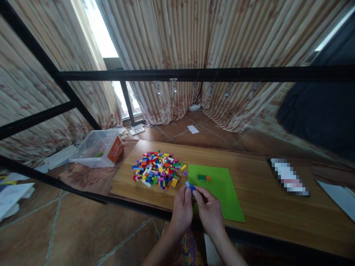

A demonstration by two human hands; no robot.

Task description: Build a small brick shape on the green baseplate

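Near the table's front edge, my left hand (183, 205) and my right hand (209, 207) meet over the left side of a green baseplate (230, 195). Both are closed, their fingertips pinching small blue toy bricks (192, 187), one light blue and one darker. My fingers cover part of these bricks, so I cannot tell how firmly they are joined. On the baseplate, beyond my hands, lies a dark green brick (202, 177) with an orange brick (208, 178) at its right end. A loose purple brick (185, 173) sits just left of the plate.
A heap of mixed toy bricks (158, 168) lies on the wooden table (257, 184), left of the baseplate. A clear plastic bin (94, 147) with an orange label stands further left. A pixelated flat object (290, 177) rests at right. A black metal bar (194, 75) crosses beyond the table.
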